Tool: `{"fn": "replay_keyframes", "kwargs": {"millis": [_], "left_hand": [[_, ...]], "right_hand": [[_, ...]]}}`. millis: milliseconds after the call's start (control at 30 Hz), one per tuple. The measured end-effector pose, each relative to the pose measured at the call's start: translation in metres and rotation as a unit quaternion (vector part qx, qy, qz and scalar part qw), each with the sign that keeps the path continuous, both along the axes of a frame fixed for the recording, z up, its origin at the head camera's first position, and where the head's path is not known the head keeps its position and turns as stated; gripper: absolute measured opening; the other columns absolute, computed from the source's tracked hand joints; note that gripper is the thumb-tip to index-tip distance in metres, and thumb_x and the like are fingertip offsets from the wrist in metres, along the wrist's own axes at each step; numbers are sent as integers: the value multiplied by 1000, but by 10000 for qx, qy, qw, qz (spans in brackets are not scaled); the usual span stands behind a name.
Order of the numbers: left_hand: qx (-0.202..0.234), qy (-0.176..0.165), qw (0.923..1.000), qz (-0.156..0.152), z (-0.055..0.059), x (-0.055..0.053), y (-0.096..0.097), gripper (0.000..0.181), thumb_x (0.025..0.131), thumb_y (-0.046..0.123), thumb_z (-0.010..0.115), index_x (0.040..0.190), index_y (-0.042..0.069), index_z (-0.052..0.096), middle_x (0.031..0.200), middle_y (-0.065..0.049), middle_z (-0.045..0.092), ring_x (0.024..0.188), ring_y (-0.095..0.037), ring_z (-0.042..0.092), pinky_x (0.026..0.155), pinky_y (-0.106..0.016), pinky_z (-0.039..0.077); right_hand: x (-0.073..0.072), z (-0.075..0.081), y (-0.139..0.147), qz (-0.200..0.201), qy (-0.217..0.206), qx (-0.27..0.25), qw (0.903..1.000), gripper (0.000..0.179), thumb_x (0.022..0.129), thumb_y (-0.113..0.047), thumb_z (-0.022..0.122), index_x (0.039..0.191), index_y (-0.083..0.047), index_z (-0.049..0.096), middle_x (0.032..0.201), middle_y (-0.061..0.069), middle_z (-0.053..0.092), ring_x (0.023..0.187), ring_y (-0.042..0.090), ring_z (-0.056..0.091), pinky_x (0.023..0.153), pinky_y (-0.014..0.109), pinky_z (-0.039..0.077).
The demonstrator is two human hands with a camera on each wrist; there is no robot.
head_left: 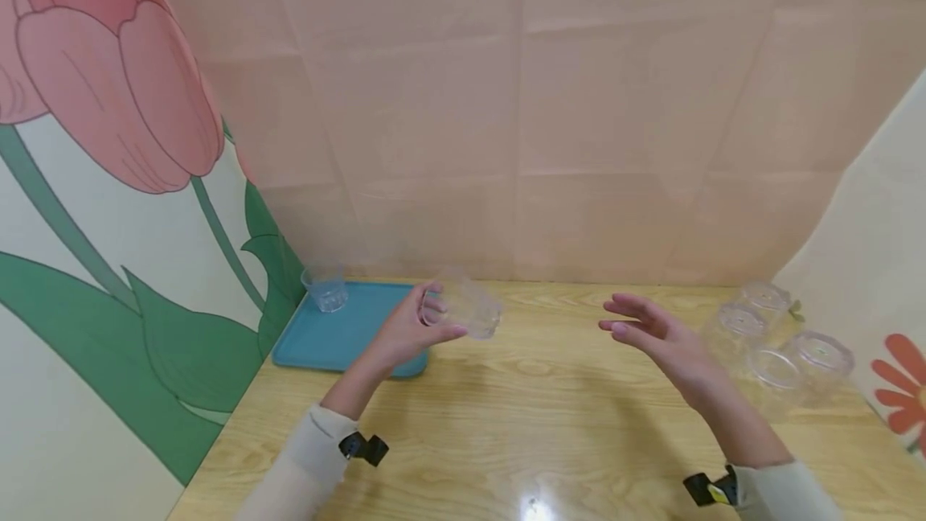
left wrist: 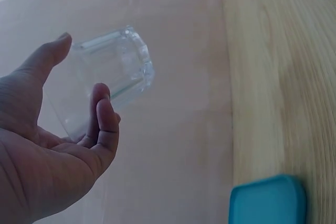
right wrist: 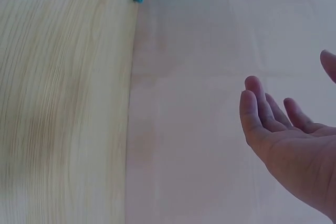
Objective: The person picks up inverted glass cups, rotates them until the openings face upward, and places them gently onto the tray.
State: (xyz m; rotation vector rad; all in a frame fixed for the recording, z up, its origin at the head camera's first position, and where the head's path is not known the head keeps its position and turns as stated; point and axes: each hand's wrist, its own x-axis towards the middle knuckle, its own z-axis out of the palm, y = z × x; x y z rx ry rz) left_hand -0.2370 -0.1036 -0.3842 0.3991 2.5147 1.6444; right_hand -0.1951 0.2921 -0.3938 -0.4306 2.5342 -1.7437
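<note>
Pink sheeting (head_left: pixel 521 119) hangs behind a wood-grain table (head_left: pixel 521 424), whose far left corner carries a blue tray (head_left: pixel 347 334). Near the table's right edge sits a cluster of clear cups (head_left: pixel 821 360). The right hand (head_left: pixel 676 348), released and loosely bent, hovers beside them. The left hand (head_left: pixel 401 336) grasps a tilted clear cup (head_left: pixel 477 308) around the tray's right edge, above the surface. Another cup (head_left: pixel 330 294) stands in the tray's far left corner.

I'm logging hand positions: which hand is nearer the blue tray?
Left. The left hand, holding a clear cup, is raised near the right edge of the blue tray; the right hand is much farther off, to the tray's right.
</note>
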Motion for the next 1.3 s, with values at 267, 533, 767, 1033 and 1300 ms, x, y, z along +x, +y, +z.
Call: {"fn": "replay_keyframes", "kwargs": {"millis": [267, 533, 767, 1033, 1300], "left_hand": [[-445, 182, 9986, 225, -4, -5, -13, 81, 80, 44, 86, 146, 19, 46, 123, -8, 61, 101, -22, 60, 77, -39, 54], [-770, 127, 9961, 408, -9, -11, -31, 83, 80, 44, 86, 147, 16, 45, 124, -10, 63, 101, -24, 59, 73, -37, 54], [-973, 89, 9936, 565, -13, -19, -43, 85, 82, 42, 85, 148, 11, 42, 124, -8, 64, 109, -27, 61, 80, -42, 55], [-1198, -59, 9912, 559, -14, -24, -54, 90, 79, 47, 86, 149, 12, 41, 127, -10, 63, 108, -29, 64, 86, -45, 55], [-1346, -86, 9888, 638, -16, -35, -66, 88, 81, 46, 84, 148, 9, 42, 127, -14, 63, 109, -32, 63, 87, -47, 54]], "right_hand": [[2, 1, 17, -221, 229, 467, 9984, 58, 104, -27, 59, 152, -4, 37, 144, 7, 54, 114, -7, 60, 89, 11, 45], [4, 0, 40, -588, 240, 1097, 9919, 62, 103, -34, 61, 153, -5, 37, 148, 15, 49, 109, -17, 54, 84, 11, 45], [7, 0, 56, -655, 408, 1350, 9878, 63, 104, -30, 60, 152, 2, 36, 147, 26, 46, 105, -21, 48, 81, 9, 45], [8, -2, 74, -755, 612, 1624, 9819, 60, 104, -28, 59, 149, 6, 39, 142, 32, 50, 100, -23, 47, 77, 8, 45], [6, -3, 93, -771, 716, 1856, 9770, 59, 103, -23, 62, 146, 11, 40, 137, 37, 51, 97, -23, 47, 74, 7, 46]]}}
